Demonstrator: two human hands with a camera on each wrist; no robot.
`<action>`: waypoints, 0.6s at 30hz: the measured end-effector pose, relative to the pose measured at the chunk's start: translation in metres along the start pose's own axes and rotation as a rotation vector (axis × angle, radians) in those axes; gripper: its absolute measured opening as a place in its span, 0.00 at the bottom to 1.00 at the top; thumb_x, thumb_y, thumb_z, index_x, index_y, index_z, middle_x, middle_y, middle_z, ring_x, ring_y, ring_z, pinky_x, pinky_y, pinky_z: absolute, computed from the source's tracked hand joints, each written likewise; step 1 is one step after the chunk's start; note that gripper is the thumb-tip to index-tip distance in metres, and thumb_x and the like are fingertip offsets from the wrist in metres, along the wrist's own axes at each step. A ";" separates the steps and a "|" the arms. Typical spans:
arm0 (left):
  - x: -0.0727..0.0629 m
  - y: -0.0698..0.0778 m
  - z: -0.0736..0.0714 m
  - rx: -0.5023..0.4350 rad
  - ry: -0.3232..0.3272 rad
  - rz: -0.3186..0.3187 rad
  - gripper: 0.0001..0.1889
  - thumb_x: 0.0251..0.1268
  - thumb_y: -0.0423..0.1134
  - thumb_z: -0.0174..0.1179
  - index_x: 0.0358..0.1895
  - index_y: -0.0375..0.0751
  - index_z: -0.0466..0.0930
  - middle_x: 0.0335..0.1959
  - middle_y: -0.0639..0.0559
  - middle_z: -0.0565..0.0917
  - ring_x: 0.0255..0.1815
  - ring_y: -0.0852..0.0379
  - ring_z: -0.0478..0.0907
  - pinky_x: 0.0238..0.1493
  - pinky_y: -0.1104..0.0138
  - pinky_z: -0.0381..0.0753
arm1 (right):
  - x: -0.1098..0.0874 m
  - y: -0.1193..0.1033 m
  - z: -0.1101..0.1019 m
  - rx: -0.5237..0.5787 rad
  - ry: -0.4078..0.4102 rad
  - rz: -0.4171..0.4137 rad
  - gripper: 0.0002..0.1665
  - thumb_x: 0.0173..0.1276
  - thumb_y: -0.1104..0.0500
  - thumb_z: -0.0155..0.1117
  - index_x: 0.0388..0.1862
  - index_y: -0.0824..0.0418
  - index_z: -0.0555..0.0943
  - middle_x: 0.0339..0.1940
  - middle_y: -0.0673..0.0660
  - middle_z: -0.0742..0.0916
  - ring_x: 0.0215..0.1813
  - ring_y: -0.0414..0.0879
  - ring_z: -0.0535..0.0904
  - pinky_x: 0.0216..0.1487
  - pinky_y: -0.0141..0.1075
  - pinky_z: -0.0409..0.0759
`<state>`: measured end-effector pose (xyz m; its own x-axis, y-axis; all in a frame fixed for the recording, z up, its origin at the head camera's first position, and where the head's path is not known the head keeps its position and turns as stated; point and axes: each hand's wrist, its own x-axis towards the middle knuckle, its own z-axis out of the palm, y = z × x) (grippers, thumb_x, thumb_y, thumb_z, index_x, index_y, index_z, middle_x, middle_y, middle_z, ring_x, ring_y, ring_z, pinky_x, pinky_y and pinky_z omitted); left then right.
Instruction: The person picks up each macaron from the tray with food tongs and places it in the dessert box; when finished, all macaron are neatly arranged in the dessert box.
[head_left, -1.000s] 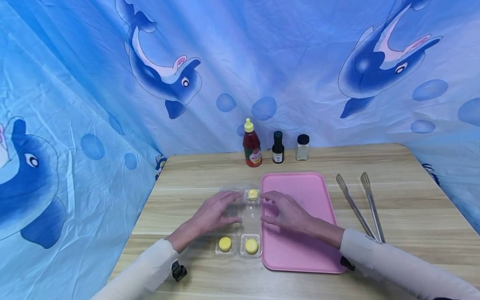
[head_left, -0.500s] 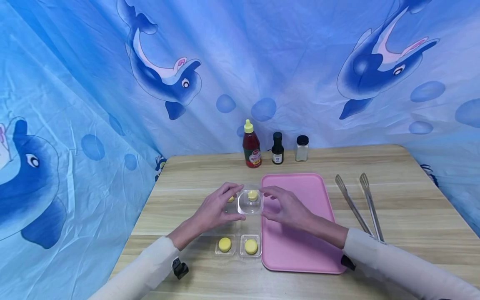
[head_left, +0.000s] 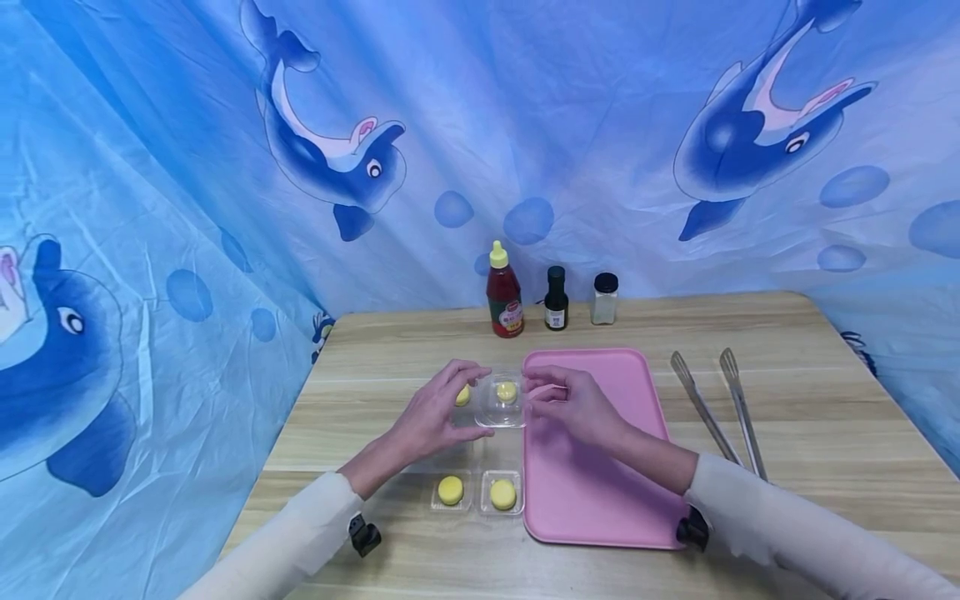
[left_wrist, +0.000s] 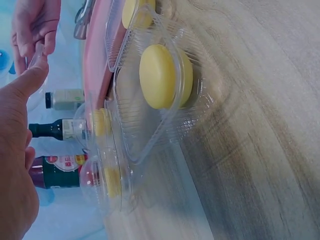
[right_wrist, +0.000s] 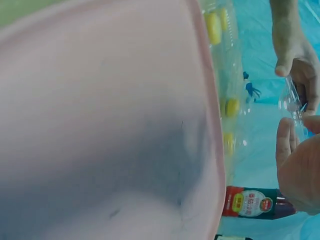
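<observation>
A clear plastic lid [head_left: 498, 418] is held up between my hands, over the back boxes. My left hand [head_left: 438, 408] grips its left edge between thumb and fingers. My right hand [head_left: 583, 408] pinches the opposite edge, its fingertips drawn together; the right wrist view shows the lid [right_wrist: 290, 100] between both hands. Behind or beneath it appear two yellow macarons [head_left: 506, 392], under clear domes in the left wrist view. Two nearer macarons, a left one [head_left: 451, 490] and a right one [head_left: 503, 494], sit in clear plastic boxes without domes.
A pink tray [head_left: 600, 500] lies right of the boxes, under my right forearm. Metal tongs [head_left: 708, 408] rest farther right. Along the back stand a red sauce bottle [head_left: 504, 296], a dark bottle [head_left: 556, 300] and a black-capped jar [head_left: 604, 300].
Both hands have risen slightly, bringing the lid clearly into view between them. My right thumb and fingers, spread apart before, have closed together on the lid's right edge.
</observation>
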<state>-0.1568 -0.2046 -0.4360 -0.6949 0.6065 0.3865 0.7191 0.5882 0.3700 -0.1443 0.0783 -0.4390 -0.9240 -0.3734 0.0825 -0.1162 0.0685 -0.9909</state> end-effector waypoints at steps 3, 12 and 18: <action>0.001 0.001 0.000 0.026 0.010 0.031 0.48 0.51 0.51 0.86 0.76 0.46 0.71 0.69 0.50 0.75 0.62 0.53 0.78 0.57 0.59 0.87 | 0.002 -0.002 0.003 0.089 0.034 0.081 0.27 0.71 0.71 0.70 0.67 0.77 0.78 0.54 0.71 0.88 0.49 0.51 0.90 0.52 0.49 0.91; 0.003 -0.002 0.000 0.045 0.009 0.093 0.50 0.53 0.54 0.83 0.78 0.46 0.67 0.70 0.51 0.76 0.65 0.54 0.77 0.63 0.58 0.84 | 0.006 -0.006 0.009 0.217 0.124 0.166 0.15 0.70 0.74 0.69 0.54 0.78 0.81 0.47 0.68 0.89 0.39 0.47 0.88 0.47 0.44 0.92; 0.003 0.002 -0.001 -0.067 -0.002 0.096 0.41 0.68 0.48 0.74 0.80 0.47 0.65 0.64 0.51 0.83 0.53 0.59 0.84 0.51 0.58 0.90 | 0.006 -0.004 0.008 0.154 0.143 0.122 0.09 0.68 0.75 0.70 0.46 0.75 0.82 0.47 0.70 0.89 0.39 0.47 0.88 0.45 0.40 0.92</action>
<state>-0.1574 -0.2015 -0.4333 -0.6230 0.6594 0.4208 0.7807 0.4908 0.3867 -0.1466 0.0681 -0.4354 -0.9713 -0.2351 -0.0350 0.0459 -0.0411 -0.9981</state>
